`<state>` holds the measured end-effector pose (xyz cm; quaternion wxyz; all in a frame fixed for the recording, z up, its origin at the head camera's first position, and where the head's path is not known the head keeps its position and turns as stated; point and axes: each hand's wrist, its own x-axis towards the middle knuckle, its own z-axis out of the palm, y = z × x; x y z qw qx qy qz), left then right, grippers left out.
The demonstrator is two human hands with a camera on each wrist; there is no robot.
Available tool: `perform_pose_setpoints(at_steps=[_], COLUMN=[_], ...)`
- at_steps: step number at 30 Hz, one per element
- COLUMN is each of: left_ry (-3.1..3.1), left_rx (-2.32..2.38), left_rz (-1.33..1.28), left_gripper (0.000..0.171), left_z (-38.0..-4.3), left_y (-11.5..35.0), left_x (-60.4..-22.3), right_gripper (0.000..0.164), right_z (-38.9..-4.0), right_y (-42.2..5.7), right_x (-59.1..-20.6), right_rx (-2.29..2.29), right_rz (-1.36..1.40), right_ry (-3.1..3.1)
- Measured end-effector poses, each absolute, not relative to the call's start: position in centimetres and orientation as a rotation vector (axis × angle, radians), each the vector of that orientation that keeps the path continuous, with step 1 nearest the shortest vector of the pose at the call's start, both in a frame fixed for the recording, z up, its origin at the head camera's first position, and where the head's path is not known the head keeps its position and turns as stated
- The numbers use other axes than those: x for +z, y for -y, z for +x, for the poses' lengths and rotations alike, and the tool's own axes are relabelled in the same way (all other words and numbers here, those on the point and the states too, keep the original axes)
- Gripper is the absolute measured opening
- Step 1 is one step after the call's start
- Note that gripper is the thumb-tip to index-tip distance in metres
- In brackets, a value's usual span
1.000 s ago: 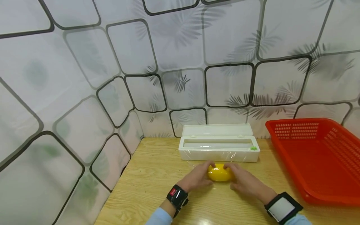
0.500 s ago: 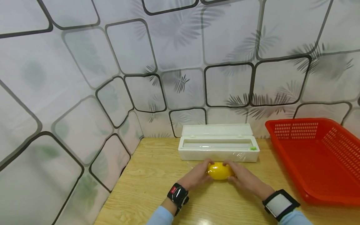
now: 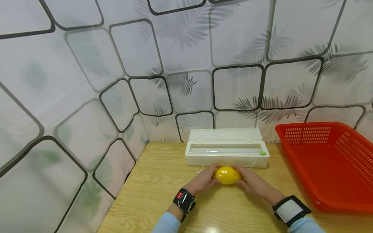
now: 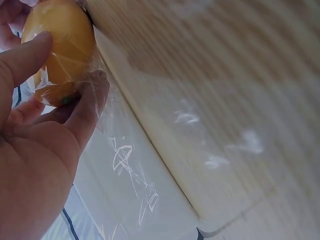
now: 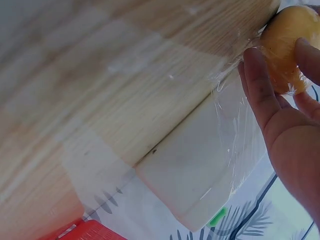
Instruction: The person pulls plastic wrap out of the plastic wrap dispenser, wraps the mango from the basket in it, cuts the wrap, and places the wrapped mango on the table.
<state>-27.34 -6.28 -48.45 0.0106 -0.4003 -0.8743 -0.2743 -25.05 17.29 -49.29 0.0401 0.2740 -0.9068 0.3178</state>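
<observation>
A smooth yellow oval fruit point(image 3: 227, 175), with clear cling film around it, is held between both hands over the table. My left hand point(image 3: 203, 180) grips its left end, thumb on the near side and fingers around the far side. The other end is gripped the same way by my right hand point(image 3: 256, 183). Loose, crinkled cling film point(image 4: 125, 160) trails past the left fingers in the left wrist view. More wrinkled film point(image 5: 231, 125) shows beside the right fingers. A small green spot point(image 4: 66, 100) marks one end of the fruit.
Right behind the hands stands a white cling film box point(image 3: 227, 160) with its lid point(image 3: 224, 134) raised and a green slider point(image 3: 263, 153) at the right. A red plastic basket point(image 3: 329, 168) sits on the wooden table point(image 3: 151, 194) at the right. Patterned sheeting point(image 3: 189, 90) lines the back and left.
Both hands have shifted slightly away from the body with the fruit, nearer the white box. The film glints beside the left hand now. The grips look much the same.
</observation>
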Motion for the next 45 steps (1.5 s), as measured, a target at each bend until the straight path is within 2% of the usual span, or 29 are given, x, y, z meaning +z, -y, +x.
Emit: perform_pose_setpoints(at_steps=[25,45], left_ry=[2.909,2.887], left_rx=[-0.750,-0.959], left_rz=[-1.220,-1.296], left_gripper=[0.050,0.044], left_z=[-27.9,-28.6], left_y=[6.4,6.6], left_x=[-48.3,-48.7], right_gripper=[0.049,0.047], right_z=[-25.5,-26.0], right_y=[-17.8,-17.9], right_x=[-49.2,-48.9], right_rx=[1.000,1.177], right_rz=[0.883,0.893], right_ry=[2.821,2.874])
